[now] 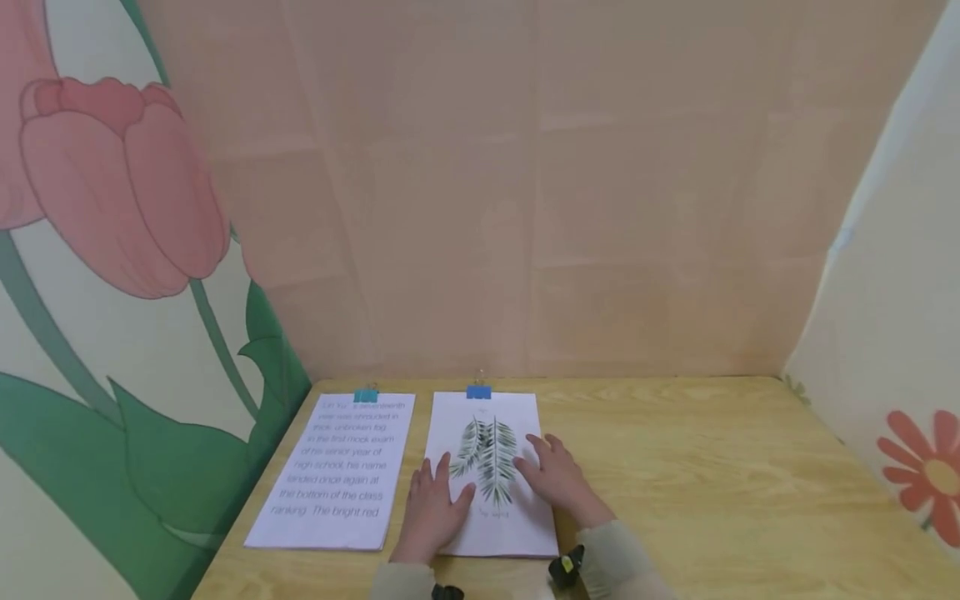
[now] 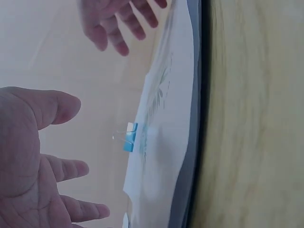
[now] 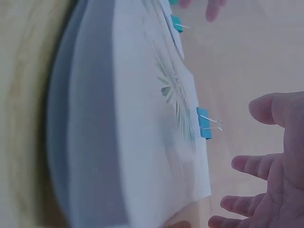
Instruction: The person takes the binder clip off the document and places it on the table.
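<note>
Two clipped stacks of white paper lie side by side on a wooden table (image 1: 712, 467). The right stack (image 1: 491, 467) shows a green fern-like leaf print and carries a blue binder clip (image 1: 478, 391) at its far edge. The left stack (image 1: 333, 471) bears printed text and a teal clip (image 1: 366, 395). My left hand (image 1: 435, 508) lies flat on the leaf sheet's left edge, fingers spread. My right hand (image 1: 558, 475) rests flat on its right side. In the wrist views both hands (image 2: 33, 156) (image 3: 268, 166) appear with straight fingers, holding nothing, and the blue clip (image 2: 129, 137) (image 3: 205, 122) shows beside the sheet.
A tan backdrop wall (image 1: 525, 192) rises behind the table. A panel painted with a pink tulip (image 1: 127, 192) closes the left side, and a cream panel with an orange flower (image 1: 926, 475) closes the right. Bare wood extends to the right of the papers.
</note>
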